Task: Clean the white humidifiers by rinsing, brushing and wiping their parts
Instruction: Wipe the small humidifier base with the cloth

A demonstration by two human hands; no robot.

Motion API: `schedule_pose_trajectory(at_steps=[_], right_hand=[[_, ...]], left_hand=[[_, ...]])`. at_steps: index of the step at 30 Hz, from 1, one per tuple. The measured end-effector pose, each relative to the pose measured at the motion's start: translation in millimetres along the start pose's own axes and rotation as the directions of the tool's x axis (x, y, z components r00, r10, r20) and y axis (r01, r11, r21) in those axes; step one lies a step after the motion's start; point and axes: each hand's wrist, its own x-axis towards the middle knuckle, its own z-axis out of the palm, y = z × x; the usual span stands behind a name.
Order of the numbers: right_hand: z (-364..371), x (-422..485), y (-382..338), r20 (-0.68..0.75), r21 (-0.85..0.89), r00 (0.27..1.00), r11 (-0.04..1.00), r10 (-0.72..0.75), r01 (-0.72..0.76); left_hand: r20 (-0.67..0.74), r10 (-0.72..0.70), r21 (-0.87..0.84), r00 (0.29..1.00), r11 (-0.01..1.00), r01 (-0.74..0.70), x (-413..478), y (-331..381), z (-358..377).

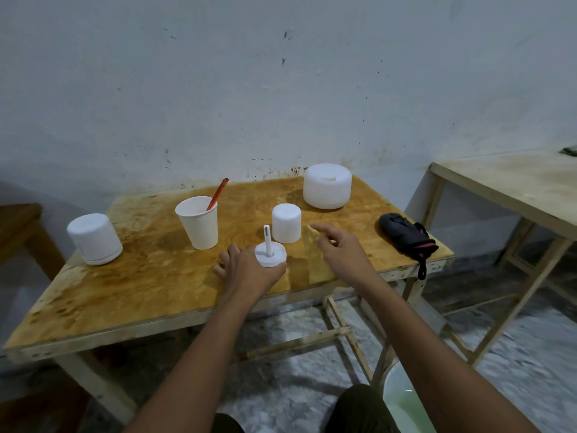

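White stemmed disc (270, 254) stands upright, gripped by the left hand (246, 270).

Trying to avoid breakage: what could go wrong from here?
The right hand, reaching toward the small white cylinder, passes close to the thin stem of the cap the left hand holds; a bump might snap it.
The brush leaning out of the paper cup could tip it.
The black pouch sits at the table edge, strap hanging over, and may slide off.
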Motion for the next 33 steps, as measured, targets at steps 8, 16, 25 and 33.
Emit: schedule_pose_trajectory(at_steps=[8, 16, 25, 33], right_hand=[[-40.5, 56.6, 27.2, -0.087, -0.427, 0.995, 0.9, 0.053, -0.085], [-52.6, 88.2, 51.1, -0.009, -0.665, 0.968, 0.721, 0.252, -0.194], [-12.4, 86.9, 16.9, -0.065, -0.714, 0.997, 0.697, 0.034, -0.07], [47.8, 98.5, 4.3, 0.265, -0.503, 0.964, 0.852, -0.005, 0.143]], left_hand=[[-0.066, 0.031, -0.084, 0.997, 0.996, -0.036, 5.6, -6.8, 12.9], [-0.095, 0.04, -0.099, 0.995, 0.994, -0.05, 9.8, -11.1, 18.0], [-0.022, 0.047, -0.207, 0.999, 0.977, -0.05, 10.1, -13.9, 12.6], [0.036, 0.064, -0.259, 0.997, 0.964, -0.053, 12.9, -19.8, 7.3]])
